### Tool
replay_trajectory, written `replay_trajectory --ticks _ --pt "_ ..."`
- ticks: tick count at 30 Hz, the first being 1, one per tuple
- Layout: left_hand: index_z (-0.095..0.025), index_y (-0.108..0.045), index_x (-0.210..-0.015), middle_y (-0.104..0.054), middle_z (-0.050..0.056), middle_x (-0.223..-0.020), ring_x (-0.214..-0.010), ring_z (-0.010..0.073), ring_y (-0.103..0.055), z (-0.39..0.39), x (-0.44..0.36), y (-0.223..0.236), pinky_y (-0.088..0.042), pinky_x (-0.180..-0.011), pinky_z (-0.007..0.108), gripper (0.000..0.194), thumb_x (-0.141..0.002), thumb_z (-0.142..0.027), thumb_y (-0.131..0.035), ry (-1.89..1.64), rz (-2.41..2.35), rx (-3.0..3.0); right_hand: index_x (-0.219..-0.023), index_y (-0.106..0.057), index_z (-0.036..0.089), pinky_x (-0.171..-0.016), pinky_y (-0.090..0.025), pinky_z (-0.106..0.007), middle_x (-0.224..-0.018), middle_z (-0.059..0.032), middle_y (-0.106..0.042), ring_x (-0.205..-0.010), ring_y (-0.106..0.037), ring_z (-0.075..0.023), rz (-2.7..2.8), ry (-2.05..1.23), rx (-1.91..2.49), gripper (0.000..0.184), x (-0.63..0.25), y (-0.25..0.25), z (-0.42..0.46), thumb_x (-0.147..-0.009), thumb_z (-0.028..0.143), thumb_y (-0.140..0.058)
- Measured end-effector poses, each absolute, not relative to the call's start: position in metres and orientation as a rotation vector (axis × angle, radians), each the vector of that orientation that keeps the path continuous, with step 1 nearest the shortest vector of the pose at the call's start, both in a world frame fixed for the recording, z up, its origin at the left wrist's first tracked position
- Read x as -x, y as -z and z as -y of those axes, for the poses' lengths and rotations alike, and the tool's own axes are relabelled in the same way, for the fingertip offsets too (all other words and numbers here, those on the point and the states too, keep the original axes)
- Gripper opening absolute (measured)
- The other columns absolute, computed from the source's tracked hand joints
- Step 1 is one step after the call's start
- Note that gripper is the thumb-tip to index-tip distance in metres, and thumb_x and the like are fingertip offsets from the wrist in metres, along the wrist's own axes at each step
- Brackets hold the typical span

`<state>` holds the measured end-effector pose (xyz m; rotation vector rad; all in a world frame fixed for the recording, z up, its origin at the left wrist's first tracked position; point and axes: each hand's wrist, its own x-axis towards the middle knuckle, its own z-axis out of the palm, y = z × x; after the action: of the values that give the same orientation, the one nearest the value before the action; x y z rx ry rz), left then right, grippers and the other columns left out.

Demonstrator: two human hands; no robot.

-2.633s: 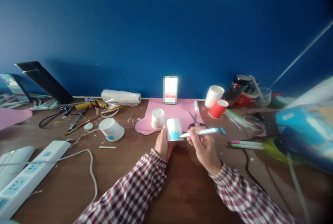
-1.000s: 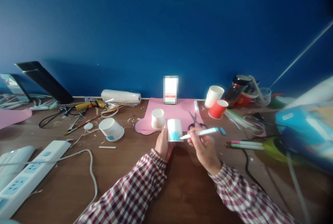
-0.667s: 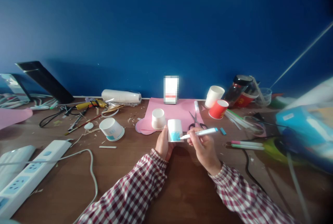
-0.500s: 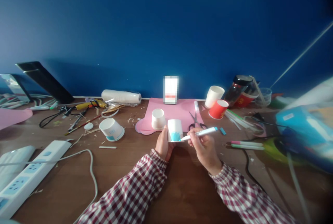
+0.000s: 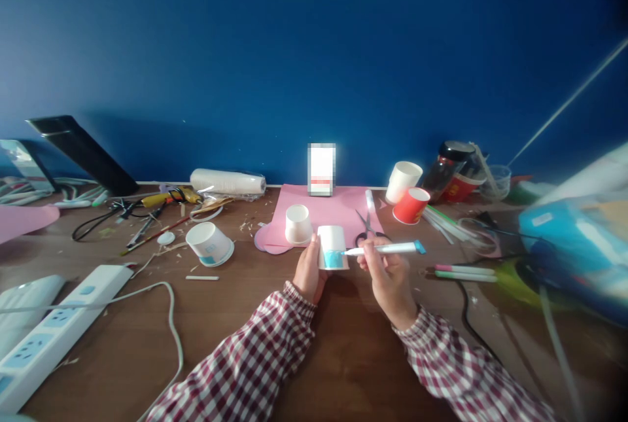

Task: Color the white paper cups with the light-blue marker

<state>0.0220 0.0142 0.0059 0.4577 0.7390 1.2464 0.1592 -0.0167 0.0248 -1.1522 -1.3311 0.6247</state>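
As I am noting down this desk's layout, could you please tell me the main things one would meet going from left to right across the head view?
White power strip → tilted cup with blue print → left hand → held paper cup → right hand → pink-and-white pen → blurred blue-and-white bundle.

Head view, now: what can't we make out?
Head view throughout:
Left hand: some fingers hidden behind the held cup.
Marker in the right hand: tip too small to tell contact with the cup.
Upright screen: content pixelated out.
Power strip: cut off by left edge.
Blue package: blurred, cut off by right edge.
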Motion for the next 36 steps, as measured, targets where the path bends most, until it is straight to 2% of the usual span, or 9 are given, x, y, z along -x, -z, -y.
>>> replay_trajectory --ticks 8,11,14,22,28,36 --pt "-0.011 -0.067 -0.086 -0.069 0.008 -0.076 -0.07 0.0189 -0.063 -0.0113 -0.0242 0.0001 -0.052 -0.068 0.031 0.047 -0.084 -0.057 -0.062 -1.28 -0.806 -0.539 -0.079 -0.062 0.019 -0.057 -0.052 -0.025 -0.067 -0.0003 -0.06 -0.06 -0.061 -0.0139 1.342 -0.677 1.115 0.031 -0.1564 -0.0238 0.0184 -0.097 0.042 -0.053" --pt "-0.013 -0.068 -0.083 -0.07 0.007 -0.077 -0.072 0.0197 -0.064 -0.01 -0.0252 -0.0006 -0.052 -0.07 0.032 0.044 -0.084 -0.056 -0.063 -1.285 -0.784 -0.56 -0.085 -0.063 0.019 -0.058 -0.053 -0.025 -0.068 -0.0005 -0.061 -0.061 -0.061 -0.0143 1.368 -0.704 1.097 0.027 -0.1549 -0.0218 0.0205 -0.097 0.041 -0.054" --pt "-0.013 -0.067 -0.081 -0.067 0.005 -0.071 -0.066 0.0169 -0.061 -0.0102 -0.0254 -0.0017 -0.05 -0.066 0.029 0.043 -0.082 -0.055 -0.065 -1.312 -0.782 -0.53 -0.091 -0.064 0.019 -0.06 -0.054 -0.026 -0.071 -0.0013 -0.064 -0.064 -0.063 -0.015 1.413 -0.699 1.064 0.021 -0.1545 -0.0201 0.0223 -0.096 0.038 -0.055" --pt "-0.011 -0.067 -0.085 -0.07 0.008 -0.077 -0.073 0.0207 -0.064 -0.0105 -0.0253 -0.0011 -0.051 -0.072 0.033 0.046 -0.082 -0.057 -0.065 -1.29 -0.765 -0.548 -0.091 -0.063 0.02 -0.062 -0.056 -0.028 -0.074 -0.0028 -0.064 -0.067 -0.065 -0.0168 1.378 -0.658 1.082 0.022 -0.1543 -0.0188 0.0225 -0.097 0.039 -0.054" --pt "-0.013 -0.067 -0.09 -0.069 0.006 -0.082 -0.075 0.0186 -0.063 -0.0098 -0.0287 -0.001 -0.05 -0.071 0.03 0.041 -0.081 -0.053 -0.069 -1.342 -0.751 -0.528 -0.096 -0.064 0.02 -0.066 -0.058 -0.029 -0.08 -0.0042 -0.064 -0.072 -0.067 -0.0174 1.424 -0.656 1.085 0.019 -0.1542 -0.0176 0.024 -0.097 0.037 -0.055" --pt "-0.014 -0.067 -0.09 -0.069 0.006 -0.082 -0.075 0.0181 -0.064 -0.0091 -0.0282 -0.0004 -0.052 -0.074 0.031 0.04 -0.079 -0.052 -0.07 -1.339 -0.775 -0.514 -0.096 -0.064 0.02 -0.063 -0.058 -0.029 -0.078 -0.0044 -0.064 -0.069 -0.065 -0.0176 1.448 -0.663 1.088 0.022 -0.1544 -0.0154 0.0243 -0.097 0.04 -0.054"
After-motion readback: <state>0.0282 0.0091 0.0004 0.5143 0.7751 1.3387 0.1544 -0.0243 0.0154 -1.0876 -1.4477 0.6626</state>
